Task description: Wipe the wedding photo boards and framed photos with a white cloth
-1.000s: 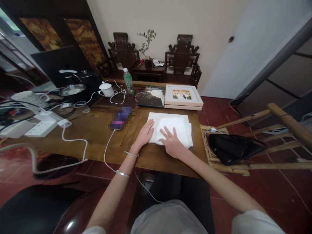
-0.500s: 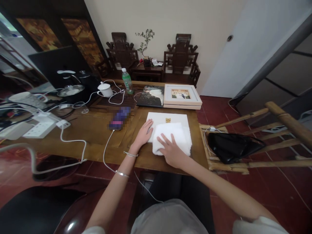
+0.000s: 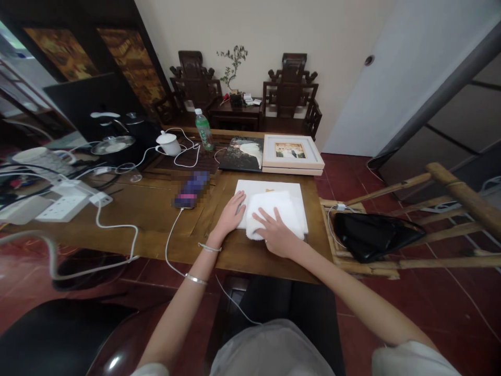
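A folded white towel (image 3: 287,206) lies on a flat white box or album (image 3: 246,186) near the table's front edge. My right hand (image 3: 276,230) presses down on the towel from above, its fingers spread over the cloth and a ring on one of them. Whatever the palm covers is hidden. Resting along the left edge of the white box, my left hand (image 3: 230,211) has its fingers extended and touches the surface, with nothing in it. A gold mark (image 3: 270,190) on the box is partly covered by the towel's upper edge.
Behind the box stand white framed photos (image 3: 293,151) and a dark photo panel (image 3: 242,154). A phone (image 3: 191,190) on a cable lies left, near a green bottle (image 3: 203,129), a lidded white cup (image 3: 168,143) and power strips (image 3: 64,203). A bamboo chair (image 3: 391,209) holds a black bag (image 3: 376,235).
My right hand and the towel have slid slightly away from me over the box, covering part of the gold mark. My left hand stays where it was.
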A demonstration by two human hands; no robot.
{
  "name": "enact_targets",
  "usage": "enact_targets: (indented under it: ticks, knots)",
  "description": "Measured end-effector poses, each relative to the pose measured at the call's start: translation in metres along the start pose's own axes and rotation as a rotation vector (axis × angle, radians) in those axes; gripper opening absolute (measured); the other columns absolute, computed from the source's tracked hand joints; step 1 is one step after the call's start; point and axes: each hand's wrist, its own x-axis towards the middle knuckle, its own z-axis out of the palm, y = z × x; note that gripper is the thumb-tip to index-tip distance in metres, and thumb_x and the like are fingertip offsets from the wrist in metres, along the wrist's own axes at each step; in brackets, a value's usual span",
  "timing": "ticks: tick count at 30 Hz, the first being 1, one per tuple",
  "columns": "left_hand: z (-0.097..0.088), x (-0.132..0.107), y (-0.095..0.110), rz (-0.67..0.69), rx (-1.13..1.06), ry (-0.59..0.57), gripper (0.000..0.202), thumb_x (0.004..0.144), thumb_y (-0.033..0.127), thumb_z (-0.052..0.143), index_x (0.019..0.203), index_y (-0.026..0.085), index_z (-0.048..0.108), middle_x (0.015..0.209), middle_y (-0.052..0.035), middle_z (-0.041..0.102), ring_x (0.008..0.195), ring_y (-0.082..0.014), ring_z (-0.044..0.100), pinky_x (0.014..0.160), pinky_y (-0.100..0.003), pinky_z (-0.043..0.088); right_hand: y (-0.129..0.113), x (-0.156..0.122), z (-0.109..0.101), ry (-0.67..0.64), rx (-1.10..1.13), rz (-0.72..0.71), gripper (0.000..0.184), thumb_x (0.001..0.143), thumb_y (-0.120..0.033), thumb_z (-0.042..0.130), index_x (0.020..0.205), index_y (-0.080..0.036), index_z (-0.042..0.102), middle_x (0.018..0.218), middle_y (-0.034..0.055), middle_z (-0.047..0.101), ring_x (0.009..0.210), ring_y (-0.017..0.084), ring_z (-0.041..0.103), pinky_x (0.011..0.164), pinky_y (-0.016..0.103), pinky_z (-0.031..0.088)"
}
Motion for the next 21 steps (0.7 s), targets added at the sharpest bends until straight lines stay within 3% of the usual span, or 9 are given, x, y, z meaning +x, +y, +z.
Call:
enact_targets:
  ticks: [6, 10, 14, 21]
  knots:
    - [0.002, 0.0, -0.003, 0.009, 0.002, 0.008, 0.045, 0.092, 0.031, 0.043, 0.131, 0.014, 0.056, 0.144, -0.0135, 0.048, 0.138, -0.0255, 0.039, 0.116, -0.046, 0.028, 0.037, 0.036, -0.001, 0.025, 0.024, 0.096, 0.049, 0.077, 0.0, 0.043, 0.121, -0.012, 0.061, 0.15, 0.0184, 0.038, 0.144, 0.035, 0.021, 0.108, 0.069, 0.019]
    - [0.004, 0.0, -0.005, 0.02, -0.007, 0.017, 0.044, 0.092, 0.033, 0.043, 0.131, 0.016, 0.056, 0.144, -0.012, 0.049, 0.138, -0.0247, 0.039, 0.116, -0.045, 0.028, 0.044, 0.053, 0.0, 0.079, -0.009, 0.179, 0.05, 0.077, 0.0, 0.041, 0.122, -0.011, 0.06, 0.149, 0.0183, 0.04, 0.143, 0.036, 0.023, 0.107, 0.07, 0.021]
    - [0.005, 0.0, -0.005, 0.019, -0.02, 0.017, 0.044, 0.092, 0.03, 0.043, 0.131, 0.013, 0.055, 0.144, -0.0149, 0.048, 0.138, -0.026, 0.039, 0.116, -0.046, 0.027, 0.032, 0.048, 0.003, 0.044, -0.033, 0.183, 0.047, 0.078, -0.002, 0.044, 0.121, -0.01, 0.061, 0.151, 0.0196, 0.036, 0.142, 0.04, 0.021, 0.106, 0.073, 0.018]
    - [0.004, 0.001, 0.001, 0.007, 0.026, 0.001, 0.045, 0.092, 0.028, 0.042, 0.13, 0.009, 0.055, 0.144, -0.0161, 0.047, 0.138, -0.0248, 0.039, 0.117, -0.044, 0.028, -0.011, 0.0, -0.001, -0.002, 0.004, 0.063, 0.042, 0.082, -0.003, 0.041, 0.116, -0.012, 0.064, 0.151, 0.0179, 0.037, 0.143, 0.038, 0.021, 0.109, 0.072, 0.016]
